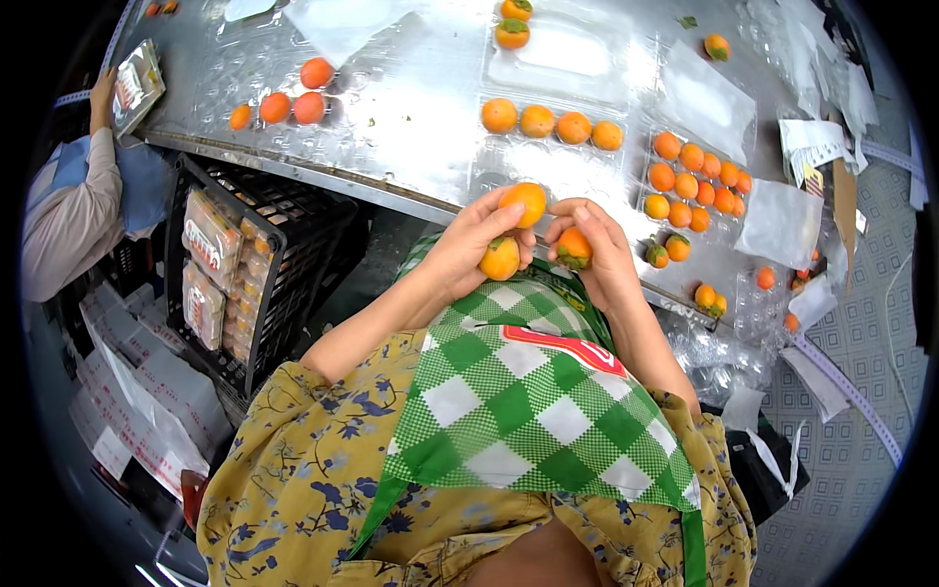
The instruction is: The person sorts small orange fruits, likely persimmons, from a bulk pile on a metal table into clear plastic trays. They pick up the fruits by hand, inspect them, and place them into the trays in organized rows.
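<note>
Two orange persimmons are in my left hand (453, 253): an upper persimmon (525, 205) pinched by thumb and fingers, and a lower persimmon (499, 259) against the fingers. My right hand (607, 253) grips another persimmon (574, 248), its green calyx turned downward. Both hands are close together in front of my apron, by the edge of the metal table (411, 161). Just beyond them lies a clear plastic tray (543, 158) with one row of persimmons (573, 128) along its far side. To its right, another clear tray holds several rows of persimmons (686, 186).
Loose persimmons (678, 247) lie at the right, near plastic sheets (779, 224). Three reddish persimmons (309, 108) rest on trays farther left. A black crate (293, 249) of filled packs (211, 231) stands below the table. At far left, another person's hand (103, 92) holds a pack (138, 88).
</note>
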`<state>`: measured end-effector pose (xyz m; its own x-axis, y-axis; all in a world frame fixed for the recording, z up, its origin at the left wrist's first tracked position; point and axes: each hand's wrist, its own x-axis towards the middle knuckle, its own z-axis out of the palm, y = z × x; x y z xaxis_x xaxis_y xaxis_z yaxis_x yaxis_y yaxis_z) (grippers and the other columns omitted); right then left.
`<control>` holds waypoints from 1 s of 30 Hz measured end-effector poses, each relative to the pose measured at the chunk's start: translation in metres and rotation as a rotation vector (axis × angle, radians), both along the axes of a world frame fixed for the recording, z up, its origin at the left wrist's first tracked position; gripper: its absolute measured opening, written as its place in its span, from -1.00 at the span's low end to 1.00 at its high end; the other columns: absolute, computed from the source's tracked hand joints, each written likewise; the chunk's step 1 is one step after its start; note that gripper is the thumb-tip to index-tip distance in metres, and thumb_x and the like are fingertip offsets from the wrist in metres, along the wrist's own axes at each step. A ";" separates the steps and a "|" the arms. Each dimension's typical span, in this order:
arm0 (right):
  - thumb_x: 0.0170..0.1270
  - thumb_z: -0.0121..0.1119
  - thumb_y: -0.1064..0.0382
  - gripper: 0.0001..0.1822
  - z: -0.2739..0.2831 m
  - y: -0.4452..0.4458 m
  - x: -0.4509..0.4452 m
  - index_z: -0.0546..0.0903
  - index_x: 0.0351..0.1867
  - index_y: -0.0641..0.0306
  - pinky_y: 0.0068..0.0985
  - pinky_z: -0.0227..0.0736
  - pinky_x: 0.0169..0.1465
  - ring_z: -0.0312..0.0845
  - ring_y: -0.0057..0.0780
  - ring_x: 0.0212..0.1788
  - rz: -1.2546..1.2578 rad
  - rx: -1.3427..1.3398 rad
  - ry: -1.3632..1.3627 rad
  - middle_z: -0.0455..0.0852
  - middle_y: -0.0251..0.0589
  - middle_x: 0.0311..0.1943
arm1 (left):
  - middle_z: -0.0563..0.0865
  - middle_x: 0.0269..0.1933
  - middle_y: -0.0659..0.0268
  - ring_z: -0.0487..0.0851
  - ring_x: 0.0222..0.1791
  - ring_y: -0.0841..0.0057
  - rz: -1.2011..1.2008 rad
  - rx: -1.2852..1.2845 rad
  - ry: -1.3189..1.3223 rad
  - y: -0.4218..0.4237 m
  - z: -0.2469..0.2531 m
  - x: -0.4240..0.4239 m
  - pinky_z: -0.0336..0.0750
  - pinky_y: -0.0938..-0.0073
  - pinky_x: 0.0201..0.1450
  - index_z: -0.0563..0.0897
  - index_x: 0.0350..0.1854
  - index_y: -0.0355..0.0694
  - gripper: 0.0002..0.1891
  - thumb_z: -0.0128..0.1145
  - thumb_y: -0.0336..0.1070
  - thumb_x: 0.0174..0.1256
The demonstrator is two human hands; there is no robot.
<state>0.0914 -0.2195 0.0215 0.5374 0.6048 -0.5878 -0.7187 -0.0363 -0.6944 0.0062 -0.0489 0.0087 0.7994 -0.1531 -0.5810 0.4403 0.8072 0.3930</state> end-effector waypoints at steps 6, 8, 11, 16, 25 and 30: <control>0.47 -0.21 -0.01 -0.55 -0.003 0.002 0.009 0.51 -0.02 0.36 -0.47 0.43 -0.18 0.56 -0.39 -0.21 -0.081 0.103 0.166 0.63 -0.15 -0.26 | 0.65 -0.26 0.16 0.62 -0.41 0.50 0.093 -0.036 -0.043 0.009 -0.003 -0.001 0.57 0.53 -0.36 0.41 0.16 -0.24 -0.61 0.01 -0.12 0.42; 0.47 -0.22 0.00 -0.55 -0.004 0.003 0.010 0.51 -0.01 0.36 -0.44 0.43 -0.13 0.56 -0.38 -0.17 -0.103 0.145 0.168 0.62 -0.14 -0.23 | 0.65 -0.24 0.15 0.62 -0.41 0.50 0.096 -0.011 -0.038 0.010 0.000 0.000 0.57 0.53 -0.36 0.41 0.16 -0.26 -0.58 -0.05 -0.06 0.44; 0.39 -0.09 0.06 -0.60 -0.005 0.000 0.011 0.48 0.03 0.36 -0.40 0.41 0.00 0.52 -0.34 -0.03 -0.094 0.224 0.174 0.58 -0.14 -0.11 | 0.65 -0.21 0.16 0.63 -0.38 0.49 0.089 -0.023 -0.054 0.011 -0.010 -0.007 0.58 0.50 -0.35 0.41 0.16 -0.26 -0.54 -0.11 0.02 0.46; 0.19 0.08 0.37 -0.58 0.008 0.001 0.001 0.40 0.11 0.33 -0.43 0.34 0.19 0.44 -0.42 0.12 0.068 0.100 -0.172 0.50 -0.18 0.03 | 0.57 0.09 0.07 0.60 0.06 0.25 0.098 -0.249 0.061 0.011 -0.012 -0.014 0.60 0.32 -0.20 0.37 0.25 -0.13 -0.51 -0.16 0.09 0.45; -0.10 0.41 0.40 -0.39 0.040 0.041 -0.007 0.42 0.05 0.31 -0.40 0.46 -0.08 0.55 -0.25 -0.11 0.356 -0.351 -1.111 0.64 -0.14 -0.15 | 0.45 0.23 0.11 0.49 0.19 0.11 0.112 -0.396 -0.112 0.025 -0.013 -0.024 0.66 0.19 -0.08 0.35 0.25 -0.17 -0.37 0.04 0.19 0.30; -0.22 0.48 0.33 -0.48 0.046 0.065 -0.007 0.50 -0.15 0.27 -0.31 0.41 -0.18 0.49 -0.15 -0.25 0.372 -0.345 -1.276 0.61 -0.15 -0.27 | 0.55 0.14 0.16 0.62 0.02 0.25 0.089 -0.481 -0.158 0.026 -0.013 -0.034 0.67 0.16 -0.11 0.37 0.24 -0.15 -0.42 0.03 0.15 0.33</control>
